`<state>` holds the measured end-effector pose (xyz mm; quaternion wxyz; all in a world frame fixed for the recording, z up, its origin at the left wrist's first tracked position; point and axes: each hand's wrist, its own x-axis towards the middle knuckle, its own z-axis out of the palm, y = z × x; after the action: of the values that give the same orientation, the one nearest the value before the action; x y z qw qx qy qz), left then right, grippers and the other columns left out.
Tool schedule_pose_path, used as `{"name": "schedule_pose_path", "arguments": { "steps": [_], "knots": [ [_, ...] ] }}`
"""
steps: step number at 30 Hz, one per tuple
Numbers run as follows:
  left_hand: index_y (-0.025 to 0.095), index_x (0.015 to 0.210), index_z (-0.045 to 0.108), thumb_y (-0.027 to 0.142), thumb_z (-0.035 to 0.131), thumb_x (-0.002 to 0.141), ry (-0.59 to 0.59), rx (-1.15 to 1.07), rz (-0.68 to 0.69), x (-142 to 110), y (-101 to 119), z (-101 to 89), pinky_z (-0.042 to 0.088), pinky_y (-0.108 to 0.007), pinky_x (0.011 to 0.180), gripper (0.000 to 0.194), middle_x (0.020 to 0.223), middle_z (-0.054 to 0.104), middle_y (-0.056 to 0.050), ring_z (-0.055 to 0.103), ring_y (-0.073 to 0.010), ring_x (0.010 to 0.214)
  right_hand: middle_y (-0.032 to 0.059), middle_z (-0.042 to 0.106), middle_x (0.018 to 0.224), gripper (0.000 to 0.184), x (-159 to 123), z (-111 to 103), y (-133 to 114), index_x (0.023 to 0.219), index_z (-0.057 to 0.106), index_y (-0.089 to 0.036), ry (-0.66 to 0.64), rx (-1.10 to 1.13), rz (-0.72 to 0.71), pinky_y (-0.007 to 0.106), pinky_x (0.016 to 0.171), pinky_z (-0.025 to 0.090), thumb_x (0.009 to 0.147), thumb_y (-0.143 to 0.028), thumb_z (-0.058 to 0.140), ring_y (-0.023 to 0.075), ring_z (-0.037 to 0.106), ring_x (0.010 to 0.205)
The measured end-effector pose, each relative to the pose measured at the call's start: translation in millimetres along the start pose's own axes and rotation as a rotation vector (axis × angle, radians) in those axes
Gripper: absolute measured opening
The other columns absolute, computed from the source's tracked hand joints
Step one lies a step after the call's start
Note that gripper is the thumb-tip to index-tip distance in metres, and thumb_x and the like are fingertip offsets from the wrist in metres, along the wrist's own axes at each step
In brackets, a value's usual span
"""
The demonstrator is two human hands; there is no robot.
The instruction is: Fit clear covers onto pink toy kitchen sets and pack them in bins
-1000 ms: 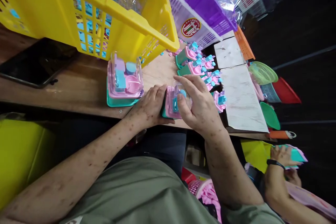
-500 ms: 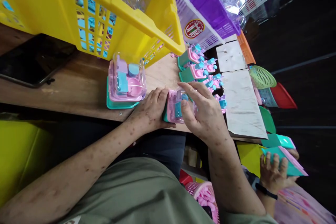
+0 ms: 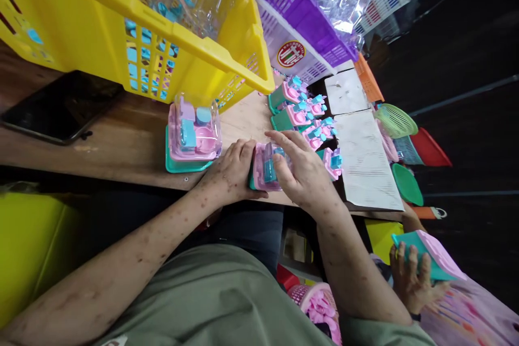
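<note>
At the table edge, both hands' fingers grip the pink toy set [image 3: 265,167], lengthwise away from the person.

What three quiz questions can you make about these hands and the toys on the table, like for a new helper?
1. True or false: both the left hand and the right hand are on the pink toy set at the table edge.
2. What colour is the big basket behind the finished toy box? A) yellow B) black C) brown
3. What dark flat thing lies on the wooden table at the far left?

Key:
1. True
2. A
3. A phone, screen off.
</note>
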<state>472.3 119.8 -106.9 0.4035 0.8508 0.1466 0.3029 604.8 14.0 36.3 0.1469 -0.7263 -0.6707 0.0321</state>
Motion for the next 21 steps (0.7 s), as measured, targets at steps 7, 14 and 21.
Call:
{"name": "schedule_pose_path", "arguments": {
  "steps": [7,14,21],
  "knots": [
    [0.014,0.169,0.021,0.048,0.110,0.064,0.059,0.065,0.035,-3.0,2.4,-3.7,0.051,-0.065,0.126,0.142,0.161,0.051,-0.028,0.054,-0.0483,0.154,-0.0013,0.023,0.189,0.072,-36.5,29.7,21.0,0.181,0.025,-0.041,0.050,0.624,0.445,0.056,0.142,0.031,0.117,-0.069,0.041,0.0257,0.021,0.175],
    [0.015,0.176,0.024,0.020,0.079,0.097,0.062,0.454,0.367,-13.7,49.0,-50.2,0.038,-0.067,0.136,0.097,0.172,0.046,-0.028,0.040,-0.0465,0.166,0.0034,0.055,0.171,0.097,-12.2,66.3,-4.5,0.184,0.013,-0.037,0.069,1.141,0.595,0.052,0.129,0.051,0.105,-0.061,0.064,0.0274,0.061,0.150],
    [0.010,0.164,0.051,0.014,0.059,0.103,0.108,0.668,0.319,-0.1,43.5,-88.3,0.038,-0.074,0.132,0.061,0.170,0.051,-0.029,0.043,-0.0512,0.163,0.0172,0.054,0.165,0.051,-39.3,19.3,59.8,0.153,0.068,-0.021,0.496,0.017,0.639,0.046,0.137,0.031,0.108,-0.042,0.063,0.0307,0.045,0.158]
  ]
}}
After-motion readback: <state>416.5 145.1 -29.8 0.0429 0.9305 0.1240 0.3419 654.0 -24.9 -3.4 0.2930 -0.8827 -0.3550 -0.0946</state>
